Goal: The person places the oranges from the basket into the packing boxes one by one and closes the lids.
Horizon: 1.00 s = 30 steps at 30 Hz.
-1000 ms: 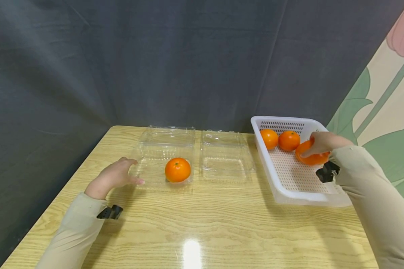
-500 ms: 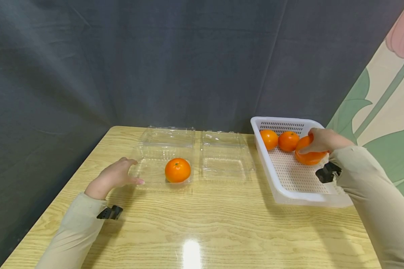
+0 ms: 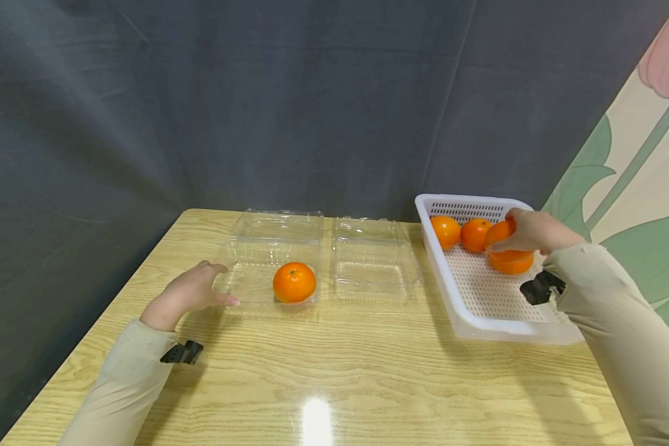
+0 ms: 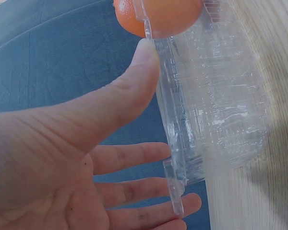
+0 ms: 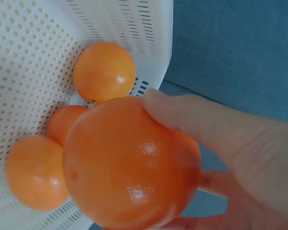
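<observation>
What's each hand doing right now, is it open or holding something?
Left hand: open, touching the edge of a clear container.
Right hand: closed around an orange, holding it.

On our light wood-grain table [image 3: 368, 365] we see a clear plastic box [image 3: 251, 282], a second clear box [image 3: 372, 274] just beside it, and a white perforated basket [image 3: 479, 286].

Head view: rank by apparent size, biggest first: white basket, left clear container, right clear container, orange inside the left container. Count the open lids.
1. White basket
2. Left clear container
3. Right clear container
4. Orange

2 over 3 is modest; see-through edges and nearness to the camera make their true sizes unsure.
</observation>
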Tool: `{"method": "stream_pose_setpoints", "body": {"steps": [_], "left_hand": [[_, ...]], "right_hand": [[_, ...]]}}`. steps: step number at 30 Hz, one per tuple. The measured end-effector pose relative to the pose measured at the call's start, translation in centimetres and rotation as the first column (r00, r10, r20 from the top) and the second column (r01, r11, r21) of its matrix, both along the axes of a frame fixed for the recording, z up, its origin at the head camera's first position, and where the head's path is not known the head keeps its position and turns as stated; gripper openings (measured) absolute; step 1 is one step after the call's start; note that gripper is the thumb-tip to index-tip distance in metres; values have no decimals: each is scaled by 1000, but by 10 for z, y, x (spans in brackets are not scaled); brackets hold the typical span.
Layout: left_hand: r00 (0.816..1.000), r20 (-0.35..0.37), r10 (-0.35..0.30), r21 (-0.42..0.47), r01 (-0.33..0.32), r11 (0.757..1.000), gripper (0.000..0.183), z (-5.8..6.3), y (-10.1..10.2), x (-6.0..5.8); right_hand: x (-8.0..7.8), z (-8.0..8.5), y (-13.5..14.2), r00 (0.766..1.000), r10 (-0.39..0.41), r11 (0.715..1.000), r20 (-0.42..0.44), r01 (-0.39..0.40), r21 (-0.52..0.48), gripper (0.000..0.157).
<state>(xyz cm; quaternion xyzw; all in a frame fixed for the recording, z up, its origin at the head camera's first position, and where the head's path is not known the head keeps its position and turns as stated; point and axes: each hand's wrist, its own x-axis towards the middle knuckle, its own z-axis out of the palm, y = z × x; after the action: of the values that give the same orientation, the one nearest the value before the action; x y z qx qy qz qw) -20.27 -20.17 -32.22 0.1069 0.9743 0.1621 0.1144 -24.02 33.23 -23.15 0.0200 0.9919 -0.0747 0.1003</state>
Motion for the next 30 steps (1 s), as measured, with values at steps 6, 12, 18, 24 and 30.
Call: {"method": "stream_pose_setpoints", "body": {"steps": [6,12,18,24,30], "left_hand": [[1000,0,1,-1,-1,1000,83,0,-1,0],[1000,-6,-2,3,2,1000,81,-1,-1,0],[1000,-10,-5,3,5,1000,81,-1,-1,0],[1000,-9,3,7,-3,1000,82,-1,-2,1],[1000,-10,5,9,-5,1000,82,-2,-1,0]], "right_hand": [[1,2,-5,999,19,1000,-25,-19,-24,77],[4,5,-11,997,54,998,-53,-55,-21,78],[6,7,-16,995,81,997,-66,-81,-2,78],[4,8,-19,992,96,995,-83,-96,0,82],[3,10,-26,989,104,995,-106,-104,12,80]]}}
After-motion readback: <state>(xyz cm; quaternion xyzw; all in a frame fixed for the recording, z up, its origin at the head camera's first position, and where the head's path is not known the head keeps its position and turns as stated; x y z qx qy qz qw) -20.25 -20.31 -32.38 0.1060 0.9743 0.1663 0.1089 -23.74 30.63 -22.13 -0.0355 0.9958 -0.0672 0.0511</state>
